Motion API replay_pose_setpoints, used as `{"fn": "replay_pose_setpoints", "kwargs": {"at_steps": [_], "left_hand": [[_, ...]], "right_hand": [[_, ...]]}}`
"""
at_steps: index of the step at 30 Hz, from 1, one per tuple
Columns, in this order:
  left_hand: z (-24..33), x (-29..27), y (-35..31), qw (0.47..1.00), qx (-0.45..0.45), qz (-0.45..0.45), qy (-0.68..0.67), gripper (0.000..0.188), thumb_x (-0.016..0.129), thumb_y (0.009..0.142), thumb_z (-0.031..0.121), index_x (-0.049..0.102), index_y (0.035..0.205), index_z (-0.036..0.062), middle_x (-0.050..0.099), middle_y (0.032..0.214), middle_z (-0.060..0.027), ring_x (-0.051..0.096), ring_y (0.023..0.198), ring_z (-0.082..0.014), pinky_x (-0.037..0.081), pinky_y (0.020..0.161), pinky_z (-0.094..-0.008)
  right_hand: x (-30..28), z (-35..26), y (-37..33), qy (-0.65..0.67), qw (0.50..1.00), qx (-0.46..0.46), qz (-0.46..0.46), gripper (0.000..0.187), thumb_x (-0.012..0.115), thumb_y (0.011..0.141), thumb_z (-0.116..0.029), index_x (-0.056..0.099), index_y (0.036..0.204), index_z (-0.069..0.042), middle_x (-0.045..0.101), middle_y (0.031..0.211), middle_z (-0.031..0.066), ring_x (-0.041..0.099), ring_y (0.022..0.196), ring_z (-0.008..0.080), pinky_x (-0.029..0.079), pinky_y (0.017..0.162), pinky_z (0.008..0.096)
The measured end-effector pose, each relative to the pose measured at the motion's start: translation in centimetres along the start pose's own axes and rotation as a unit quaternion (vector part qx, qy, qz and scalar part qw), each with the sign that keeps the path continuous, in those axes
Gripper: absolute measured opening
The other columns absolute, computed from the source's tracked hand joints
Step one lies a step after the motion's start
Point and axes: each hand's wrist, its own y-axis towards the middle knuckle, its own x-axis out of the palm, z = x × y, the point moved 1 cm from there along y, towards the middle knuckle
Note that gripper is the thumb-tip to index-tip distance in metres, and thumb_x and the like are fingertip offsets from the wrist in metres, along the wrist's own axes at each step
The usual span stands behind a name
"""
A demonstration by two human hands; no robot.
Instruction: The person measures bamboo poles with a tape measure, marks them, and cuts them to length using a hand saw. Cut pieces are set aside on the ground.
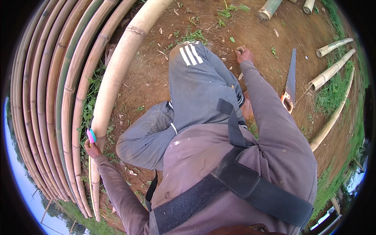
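My left hand is closed round a small pink and blue tape measure at the left, against the side of a thick pale bamboo pole. From the hand, a thin yellow tape runs along that pole toward the lower edge. My right hand is low over the bare soil beyond my bent knee, its fingers curled in. Whether anything is inside them cannot be seen. A handsaw with an orange handle lies on the ground to the right of my right forearm.
Several long bamboo poles lie side by side along the left. Cut bamboo pieces rest on soil and grass at the right, and a green bamboo end shows at the top. Small weeds grow near my knee.
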Motion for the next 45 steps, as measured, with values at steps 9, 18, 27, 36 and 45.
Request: {"fn": "replay_pose_setpoints", "kwargs": {"at_steps": [9, 18, 27, 36, 45], "left_hand": [[4.2, 0.1, -1.8, 0.991, 0.002, 0.022, 0.131, 0.043, 0.081, 0.088, 0.047, 0.076, 0.108, 0.0092, 0.077, 0.106, -0.0055, 0.071, 0.1, -0.0196, 0.053, 0.09, -0.0337], [11.1, 0.1, -5.5, 0.958, -0.173, 0.007, 0.229, 0.04, 0.08, 0.084, 0.057, 0.079, 0.111, 0.0277, 0.076, 0.122, -0.006, 0.062, 0.127, -0.0308, 0.035, 0.111, -0.0549], [13.1, 1.6, -5.9, 0.967, -0.161, 0.029, 0.197, 0.042, 0.082, 0.081, 0.057, 0.077, 0.113, 0.0301, 0.068, 0.129, -0.0047, 0.045, 0.14, -0.0262, 0.019, 0.12, -0.0536], [10.9, 2.8, -7.6, 0.968, -0.076, 0.145, 0.19, 0.044, 0.083, 0.078, 0.06, 0.076, 0.106, 0.0269, 0.068, 0.119, -0.0031, 0.048, 0.133, -0.0254, 0.021, 0.117, -0.0523], [13.1, 1.9, -6.5, 0.975, -0.126, 0.085, 0.161, 0.038, 0.077, 0.082, 0.049, 0.075, 0.106, 0.0194, 0.071, 0.117, -0.0095, 0.055, 0.126, -0.0313, 0.035, 0.111, -0.0529]], "right_hand": [[3.4, 2.7, 5.9, -0.175, 0.981, -0.079, 0.022, 0.025, 0.066, 0.097, -0.028, 0.078, 0.105, -0.008, 0.078, 0.104, 0.0198, 0.075, 0.1, 0.0396, 0.059, 0.088, 0.049], [-5.7, -34.5, -17.9, 0.257, 0.785, -0.54, -0.162, 0.007, 0.065, 0.103, -0.009, 0.067, 0.107, -0.003, 0.068, 0.113, 0.0101, 0.064, 0.104, 0.0212, 0.053, 0.092, 0.036], [3.8, -53.3, -45.7, -0.122, 0.395, -0.904, -0.107, 0.02, 0.072, 0.085, -0.014, 0.076, 0.104, -0.012, 0.049, 0.156, 0.0033, 0.04, 0.149, 0.0347, 0.037, 0.12, 0.0615], [5.2, -54.6, -42.6, -0.152, 0.343, -0.922, -0.099, 0.025, 0.068, 0.089, -0.013, 0.074, 0.113, -0.009, 0.054, 0.148, -0.0013, 0.048, 0.142, 0.0249, 0.033, 0.121, 0.0589], [8.3, -55.4, -44.7, -0.066, 0.337, -0.937, -0.068, 0.018, 0.066, 0.091, -0.017, 0.065, 0.107, -0.011, 0.066, 0.129, 0.005, 0.059, 0.127, 0.0285, 0.04, 0.116, 0.0525]]}}
